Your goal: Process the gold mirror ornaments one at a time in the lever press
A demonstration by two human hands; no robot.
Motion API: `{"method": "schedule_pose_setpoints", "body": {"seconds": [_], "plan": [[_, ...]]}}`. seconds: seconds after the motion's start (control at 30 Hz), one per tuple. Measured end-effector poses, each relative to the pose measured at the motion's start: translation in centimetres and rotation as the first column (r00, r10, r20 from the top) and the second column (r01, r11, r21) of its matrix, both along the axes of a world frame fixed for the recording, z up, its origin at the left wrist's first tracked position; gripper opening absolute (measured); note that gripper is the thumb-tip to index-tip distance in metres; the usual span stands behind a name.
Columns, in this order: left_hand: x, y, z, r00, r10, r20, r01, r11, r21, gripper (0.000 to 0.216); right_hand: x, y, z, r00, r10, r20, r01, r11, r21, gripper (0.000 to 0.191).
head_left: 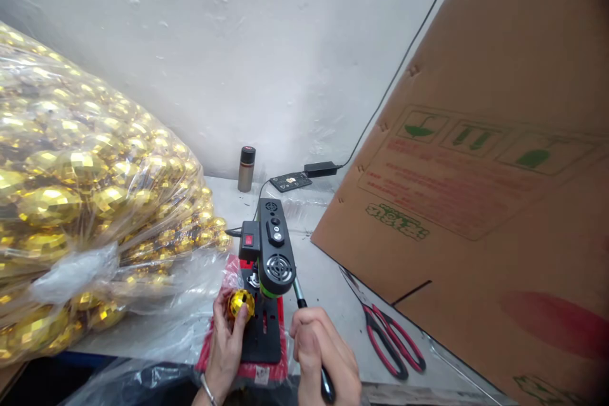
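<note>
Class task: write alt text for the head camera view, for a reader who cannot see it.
A person's left hand holds a small gold faceted ball on the black base of a small black bench drill, while the right hand grips its lever handle. A clear plastic bag of gold balls lies left; red-handled scissors and a brown cardboard box lie right.

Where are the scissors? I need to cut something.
The red-handled scissors lie on the table, right of the right hand, beside the cardboard box.

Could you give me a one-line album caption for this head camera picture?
Left hand holds a gold ball under a small bench drill while the right hand grips its lever.
</note>
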State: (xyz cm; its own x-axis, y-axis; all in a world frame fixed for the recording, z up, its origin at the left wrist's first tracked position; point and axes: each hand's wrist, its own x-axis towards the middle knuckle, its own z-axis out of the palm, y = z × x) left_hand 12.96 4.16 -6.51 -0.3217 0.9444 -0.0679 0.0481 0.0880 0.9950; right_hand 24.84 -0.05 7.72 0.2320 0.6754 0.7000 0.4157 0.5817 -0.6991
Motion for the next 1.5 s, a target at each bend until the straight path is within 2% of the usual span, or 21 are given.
{"method": "schedule_pose_setpoints", "body": {"seconds": [0.13,0.23,0.4,0.5,0.73,0.83,0.93,1.03,1.2,1.33,1.5], "plan": [[0.6,-0.3,-1.4,0.989,-0.044,-0.139,0.052,0.997,0.049,0.06,0.2,0.0,-0.3,0.999,-0.016,0.031,0.015,1.0,0.012,0.031],[0.6,-0.3,-2.2,0.984,-0.054,-0.168,0.065,0.996,0.063,0.06,0.2,0.0,-0.4,0.999,-0.032,0.034,0.031,0.999,0.021,0.032],[0.3,-0.1,-2.7,0.964,-0.163,-0.212,0.185,0.979,0.09,0.056,-0.1,0.0,-0.2,0.998,-0.057,0.025,0.056,0.998,0.037,0.033],[0.3,0.1,-2.4,0.95,-0.191,-0.246,0.225,0.967,0.12,0.057,-0.3,0.1,0.0,0.997,-0.077,0.017,0.076,0.997,0.032,0.033],[-0.8,-0.1,-1.9,0.936,-0.185,-0.299,0.23,0.966,0.121,0.052,-0.6,0.1,0.3,0.992,-0.122,0.02,0.122,0.992,0.024,0.034],[-1.7,-0.2,-1.8,0.948,-0.203,-0.245,0.227,0.971,0.075,0.059,-0.4,0.1,0.4,0.995,-0.102,0.016,0.101,0.994,0.027,0.035],[-2.6,0.2,-1.7,0.961,-0.245,-0.127,0.25,0.968,0.022,0.069,-0.2,0.1,0.7,0.997,-0.075,0.0,0.075,0.997,0.0,0.036],[-3.0,0.6,-1.6,0.956,-0.281,-0.085,0.284,0.959,0.017,0.072,-0.1,0.3,1.4,0.998,-0.056,-0.015,0.056,0.998,-0.024,0.035],[-2.8,0.6,-1.4,0.932,-0.29,-0.219,0.3,0.954,0.016,0.066,-0.1,0.5,2.4,0.999,-0.037,-0.005,0.037,0.999,-0.023,0.035],[-2.3,0.5,-0.2,0.887,-0.314,-0.339,0.355,0.932,0.066,0.055,-0.2,0.5,2.5,0.999,-0.032,-0.02,0.031,0.999,-0.031,0.034],[-1.3,0.8,0.8,0.85,-0.326,-0.414,0.404,0.907,0.116,0.05,-0.2,0.5,2.3,0.999,-0.043,-0.031,0.042,0.998,-0.051,0.034]]}}
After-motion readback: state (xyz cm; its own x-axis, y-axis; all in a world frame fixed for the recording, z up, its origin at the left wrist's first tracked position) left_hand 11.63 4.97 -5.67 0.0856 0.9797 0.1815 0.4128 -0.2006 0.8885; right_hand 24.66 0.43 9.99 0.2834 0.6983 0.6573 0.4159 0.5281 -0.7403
